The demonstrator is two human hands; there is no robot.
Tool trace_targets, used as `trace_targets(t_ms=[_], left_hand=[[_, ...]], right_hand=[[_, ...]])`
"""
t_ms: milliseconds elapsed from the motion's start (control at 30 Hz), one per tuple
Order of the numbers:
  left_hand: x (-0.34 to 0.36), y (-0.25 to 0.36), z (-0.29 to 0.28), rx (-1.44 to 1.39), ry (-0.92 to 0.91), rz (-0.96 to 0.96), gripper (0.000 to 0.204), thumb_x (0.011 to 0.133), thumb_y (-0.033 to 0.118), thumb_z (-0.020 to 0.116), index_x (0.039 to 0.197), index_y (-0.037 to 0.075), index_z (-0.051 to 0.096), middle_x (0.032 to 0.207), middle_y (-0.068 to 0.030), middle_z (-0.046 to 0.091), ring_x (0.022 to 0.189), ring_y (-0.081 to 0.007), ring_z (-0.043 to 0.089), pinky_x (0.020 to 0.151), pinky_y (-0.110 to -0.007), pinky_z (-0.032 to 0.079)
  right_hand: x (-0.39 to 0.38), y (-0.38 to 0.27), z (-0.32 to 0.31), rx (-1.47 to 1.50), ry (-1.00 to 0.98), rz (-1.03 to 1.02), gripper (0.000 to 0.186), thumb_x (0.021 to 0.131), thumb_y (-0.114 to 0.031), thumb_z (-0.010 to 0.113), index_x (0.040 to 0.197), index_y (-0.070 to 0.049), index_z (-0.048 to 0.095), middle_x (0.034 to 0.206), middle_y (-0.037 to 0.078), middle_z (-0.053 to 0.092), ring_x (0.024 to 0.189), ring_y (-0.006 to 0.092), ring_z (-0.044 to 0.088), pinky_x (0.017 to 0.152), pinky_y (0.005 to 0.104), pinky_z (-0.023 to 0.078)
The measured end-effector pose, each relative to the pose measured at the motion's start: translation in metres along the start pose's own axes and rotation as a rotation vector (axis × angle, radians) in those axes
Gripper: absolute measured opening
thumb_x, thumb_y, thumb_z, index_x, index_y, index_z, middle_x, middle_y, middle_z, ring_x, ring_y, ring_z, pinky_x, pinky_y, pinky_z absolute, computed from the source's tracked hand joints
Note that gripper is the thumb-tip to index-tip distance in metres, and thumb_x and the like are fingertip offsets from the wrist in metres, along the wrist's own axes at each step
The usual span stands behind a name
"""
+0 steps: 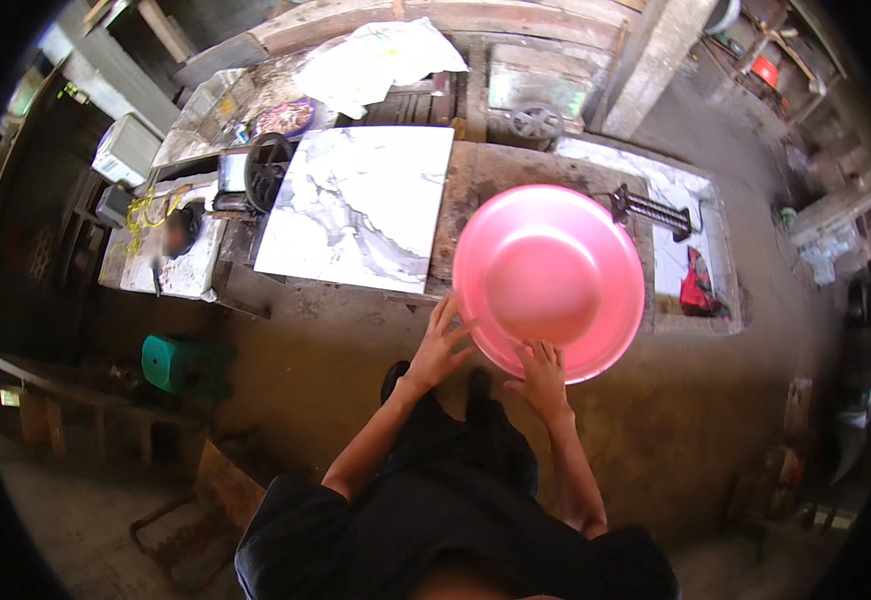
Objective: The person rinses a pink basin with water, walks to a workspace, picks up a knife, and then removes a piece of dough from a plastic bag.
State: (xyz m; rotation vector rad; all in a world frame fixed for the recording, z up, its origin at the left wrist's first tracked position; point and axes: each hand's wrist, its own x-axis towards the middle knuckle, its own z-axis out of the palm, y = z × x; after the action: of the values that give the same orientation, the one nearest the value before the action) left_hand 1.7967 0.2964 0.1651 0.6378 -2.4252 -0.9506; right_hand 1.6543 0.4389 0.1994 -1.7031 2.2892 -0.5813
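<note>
A large pink plastic basin (543, 250) sits over the front of the worktop, its near side jutting past the edge. My left hand (441, 350) is at its lower-left rim, fingers spread and appearing to touch it. My right hand (544, 378) grips the near rim, with fingertips over the inside. Left of the basin lies a white marbled panel (346, 200). A black slotted metal piece (656, 212) extends right from behind the basin.
The brown worktop (471, 170) has a white sheet (376, 65), a bowl of pieces (286, 118) and handwheels (266, 170) behind or beside it. A red object (698, 280) lies at right. A green stool (166, 360) stands left on the floor; concrete posts (646, 60) rise behind.
</note>
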Motion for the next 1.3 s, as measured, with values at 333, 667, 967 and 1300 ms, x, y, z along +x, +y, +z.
trace_targets(t_ms=[333,667,967,1300], left_hand=[[0.019,-0.018,-0.031,-0.255,0.167,0.051,0.026,0.07,0.007,0.061,0.096,0.004,0.056,0.1,-0.0133,0.056,0.095,-0.03,0.051,0.083,-0.036,0.039],[-0.011,-0.075,-0.061,-0.427,0.112,-0.157,0.02,0.075,0.006,0.057,0.095,0.0,0.055,0.09,-0.014,0.059,0.084,-0.0242,0.057,0.073,-0.03,0.044],[0.001,-0.093,-0.075,-0.475,0.077,-0.252,0.012,0.08,0.008,0.054,0.089,0.001,0.057,0.083,-0.0072,0.06,0.077,-0.0128,0.056,0.072,-0.024,0.041],[0.055,-0.097,-0.068,-0.476,-0.102,-0.258,0.012,0.08,0.008,0.053,0.089,0.0,0.056,0.08,-0.0087,0.061,0.076,-0.0138,0.057,0.07,-0.025,0.043]], right_hand=[[0.055,-0.053,0.035,0.066,0.336,0.155,0.021,0.072,-0.014,0.058,0.091,-0.006,0.054,0.087,0.009,0.053,0.083,0.0274,0.048,0.075,0.0379,0.035],[0.087,-0.085,0.07,0.171,0.313,0.246,0.039,0.073,-0.012,0.057,0.109,-0.003,0.047,0.104,0.017,0.048,0.099,0.0323,0.044,0.085,0.04,0.035],[0.127,-0.039,0.091,0.072,0.209,0.436,0.053,0.073,-0.017,0.058,0.12,-0.006,0.037,0.116,0.022,0.04,0.11,0.0376,0.035,0.09,0.0437,0.031],[0.156,0.008,0.108,-0.158,0.235,0.916,0.058,0.074,-0.014,0.054,0.126,-0.009,0.029,0.124,0.026,0.03,0.113,0.0407,0.03,0.091,0.0461,0.028]])
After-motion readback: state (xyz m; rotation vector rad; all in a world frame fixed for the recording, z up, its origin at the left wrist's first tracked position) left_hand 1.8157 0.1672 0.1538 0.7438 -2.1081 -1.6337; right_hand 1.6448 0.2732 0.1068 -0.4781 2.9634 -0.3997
